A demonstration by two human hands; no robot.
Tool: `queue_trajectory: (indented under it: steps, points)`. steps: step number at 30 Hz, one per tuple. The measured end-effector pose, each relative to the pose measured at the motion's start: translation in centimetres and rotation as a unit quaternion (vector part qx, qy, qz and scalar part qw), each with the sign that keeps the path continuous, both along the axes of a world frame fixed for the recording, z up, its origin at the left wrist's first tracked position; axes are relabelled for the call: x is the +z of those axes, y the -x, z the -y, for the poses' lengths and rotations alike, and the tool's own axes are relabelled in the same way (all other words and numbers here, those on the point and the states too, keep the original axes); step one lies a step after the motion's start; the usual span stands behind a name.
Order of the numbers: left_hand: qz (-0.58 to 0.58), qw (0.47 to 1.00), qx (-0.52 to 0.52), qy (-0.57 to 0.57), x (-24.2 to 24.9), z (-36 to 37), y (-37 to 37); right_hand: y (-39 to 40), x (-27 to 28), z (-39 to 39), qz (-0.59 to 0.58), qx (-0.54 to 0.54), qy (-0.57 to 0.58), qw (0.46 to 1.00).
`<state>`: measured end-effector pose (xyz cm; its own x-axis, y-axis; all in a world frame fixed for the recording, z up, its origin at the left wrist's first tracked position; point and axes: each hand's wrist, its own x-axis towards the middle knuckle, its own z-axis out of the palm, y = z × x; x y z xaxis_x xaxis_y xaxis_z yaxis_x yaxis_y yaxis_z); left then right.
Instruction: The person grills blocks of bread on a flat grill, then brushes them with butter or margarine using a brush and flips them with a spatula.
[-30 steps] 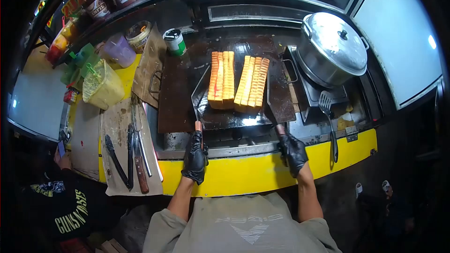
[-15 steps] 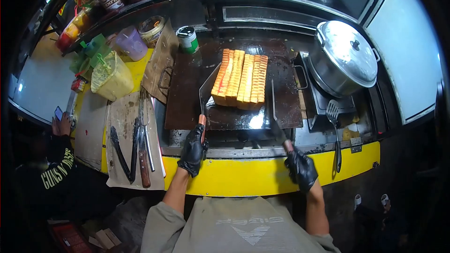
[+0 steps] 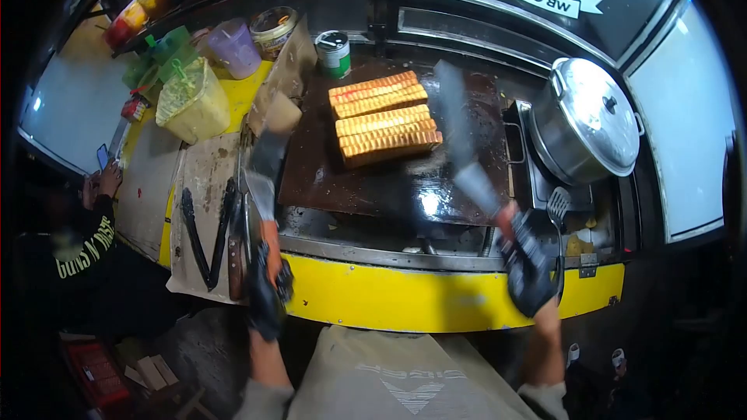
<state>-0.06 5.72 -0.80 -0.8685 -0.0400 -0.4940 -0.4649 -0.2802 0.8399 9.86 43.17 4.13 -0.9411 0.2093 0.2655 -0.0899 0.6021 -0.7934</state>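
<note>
- Toast stacks (image 3: pixel 384 117) lying on the griddle (image 3: pixel 342 179), toward its far middle; two blocks side by side, almost touching, far block and near block; slices packed edge-up.
- Long axis of each block running left to right across the plate, tilted slightly so the left end sits farther than the right; browned crust edges facing up and near.
- Right hand (image 3: pixel 531 263), black-gloved, closed around the handle of a right spatula (image 3: pixel 461 140); blade raised and motion-blurred, hanging just right of the stacks, apparently not touching them.
- Left hand (image 3: pixel 266 288), also gloved, clamped on the orange handle of a left spatula (image 3: pixel 268 159); blade lifted above the left edge of the griddle and the paper-covered board (image 3: pixel 204 179), well apart from the bread.
- Risks, judged from this: both blades swinging fast, so a clip on the near block could topple slices or shove them off the right end; oily sheen on the near part of the plate, so slices likely to slide; left blade passing close to the brown paper bag (image 3: pixel 274 82) and green can (image 3: pixel 335 53), either easily knocked.
- Farther out: tongs (image 3: pixel 198 237) and a knife (image 3: pixel 235 253) on the board at left; a bagged yellow mass (image 3: pixel 194 105) and a lilac tub (image 3: pixel 233 47) far left; a lidded steel pot (image 3: pixel 593 120) at right; a slotted turner (image 3: pixel 557 210) beside it; another person's hand with a phone (image 3: pixel 103 157) at the left edge.
</note>
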Motion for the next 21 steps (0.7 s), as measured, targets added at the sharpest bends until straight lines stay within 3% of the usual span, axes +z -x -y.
queue_trajectory:
  steps: [1,2,3,5,6,7,8,10,13,19,21]
  points:
    - [0.047,0.996,0.009,-0.075,-3.4,2.1,-2.8,2.7,1.7,-3.1,0.068,-0.021,-0.127,0.989]
    - [0.101,0.984,0.032,-0.146,-1.9,1.4,-4.5,6.4,2.7,-5.4,-0.080,0.005,-0.268,0.960]
    - [0.152,0.963,0.055,-0.217,-0.4,0.3,-6.5,9.5,2.1,-8.1,-0.048,-0.043,-0.336,0.939]
    - [0.102,0.989,-0.041,-0.103,-7.6,0.9,-12.6,14.8,2.1,-10.1,-0.055,-0.112,-0.410,0.903]
    - [0.171,0.924,-0.078,-0.332,-4.9,-0.4,-11.9,17.5,1.2,-11.5,-0.024,-0.090,-0.407,0.909]
    - [0.225,0.803,-0.115,-0.540,-1.4,-2.0,-10.8,20.1,0.3,-12.5,0.007,-0.069,-0.404,0.912]
    - [0.213,0.803,-0.109,-0.546,0.3,-4.0,-10.3,22.7,0.1,-12.5,0.024,-0.055,-0.405,0.913]
    - [0.239,0.930,-0.057,-0.273,2.3,-7.2,-9.6,25.8,-0.8,-12.2,0.022,-0.031,-0.419,0.907]
    - [0.193,0.954,-0.083,-0.214,0.1,-8.6,-8.9,26.4,0.0,-10.1,0.041,0.026,-0.499,0.865]
    - [0.173,0.978,-0.048,-0.105,-1.1,-8.7,-5.1,19.6,1.1,-8.9,0.100,0.060,-0.503,0.856]
    - [0.117,0.984,-0.094,-0.097,-1.4,-7.8,-2.3,14.9,-1.2,-9.6,0.008,0.063,-0.505,0.861]
